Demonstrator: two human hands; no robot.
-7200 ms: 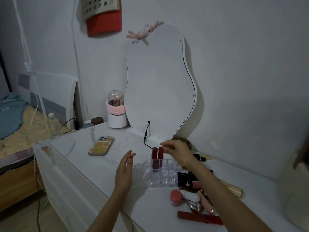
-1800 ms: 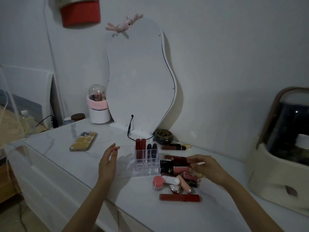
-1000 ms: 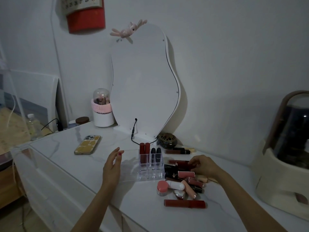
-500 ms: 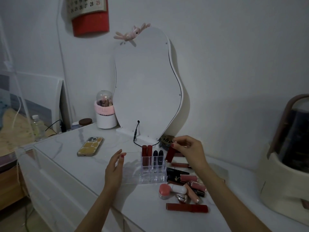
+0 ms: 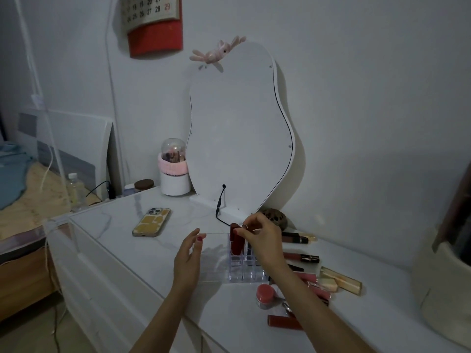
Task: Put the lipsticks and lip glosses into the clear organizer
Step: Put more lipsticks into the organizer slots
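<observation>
Marble dresser top (image 5: 142, 225), clear organizer (image 5: 235, 271), cylindrical lipsticks (image 5: 236, 242)

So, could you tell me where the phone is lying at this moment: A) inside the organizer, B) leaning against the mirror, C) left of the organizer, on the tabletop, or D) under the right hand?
C: the phone lies flat on the tabletop, left of the organizer, clear of both hands.

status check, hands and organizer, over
Left hand open, steadying clear organizer. Right hand pinching a red lipstick at the back slots. More tubes loose at right; nothing blocking.
</observation>
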